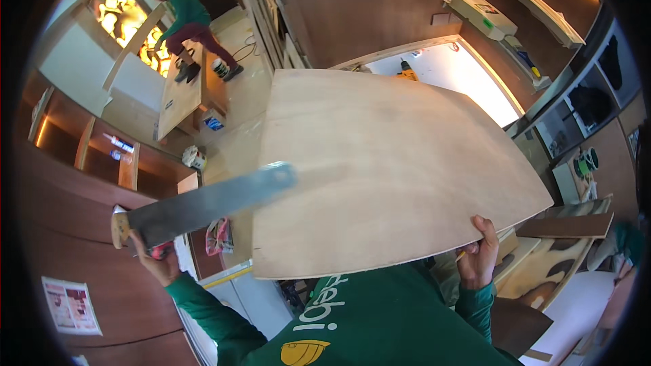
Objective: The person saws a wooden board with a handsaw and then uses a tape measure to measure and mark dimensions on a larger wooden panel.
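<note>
A handsaw [203,209] with a wooden handle is held out at the left in my left hand [157,263], fingers closed around it. Its wide metal blade points right, and the slightly blurred tip overlaps the left part of a large, pale plywood sheet [400,163]; whether they touch I cannot tell. Something red shows by my left palm, too hidden to name. My right hand [479,257] grips the sheet's near edge at the right, thumb on top. A thin yellow stick, perhaps a pencil [462,255], pokes out between its fingers.
Beyond the sheet, a cordless drill [407,71] lies on a bright white surface. Another person [186,17] has a foot on a wooden bench [180,105] at the far left. Cut boards [566,226] are stacked at the right; a bucket [194,157] stands on the left floor.
</note>
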Tool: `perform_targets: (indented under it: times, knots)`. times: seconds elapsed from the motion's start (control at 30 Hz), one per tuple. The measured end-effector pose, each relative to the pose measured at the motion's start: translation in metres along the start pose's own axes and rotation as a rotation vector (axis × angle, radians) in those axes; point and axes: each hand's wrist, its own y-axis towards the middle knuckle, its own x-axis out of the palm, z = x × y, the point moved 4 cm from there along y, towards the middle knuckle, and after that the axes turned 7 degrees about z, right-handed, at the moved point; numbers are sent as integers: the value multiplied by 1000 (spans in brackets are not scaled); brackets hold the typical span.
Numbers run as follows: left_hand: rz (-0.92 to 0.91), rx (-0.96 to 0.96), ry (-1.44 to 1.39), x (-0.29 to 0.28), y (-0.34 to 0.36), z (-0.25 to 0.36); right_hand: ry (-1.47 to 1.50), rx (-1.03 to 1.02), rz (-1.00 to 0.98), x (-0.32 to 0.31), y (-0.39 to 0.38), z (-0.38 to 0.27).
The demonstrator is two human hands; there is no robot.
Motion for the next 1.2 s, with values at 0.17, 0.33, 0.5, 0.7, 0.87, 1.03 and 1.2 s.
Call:
perform_targets:
  times: [0.17, 0.33, 0.5, 0.7, 0.87, 1.03, 1.2]
  knots:
    - [-270, 277, -83, -56, 23, 106, -106, 133, -154, 33, -34, 1]
    - [-78, 326, -60, -119, 32, 171, -295, 201, -176, 77, -61, 7]
    - [66, 368, -39, -176, 16, 230, -415, 366, -383, 91, -72, 16]
    - [272, 501, -29, -232, -25, 269, -592, 520, -582, 122, -91, 35]
    - [20, 519, -144, -227, -74, 295, -624, 568, -732, 167, -97, 74]
    - [389, 770, -104, -223, -120, 297, -554, 571, -876, 214, -84, 129]
    - [716, 905, 84, -230, -171, 311, -565, 766, -965, 272, -82, 193]
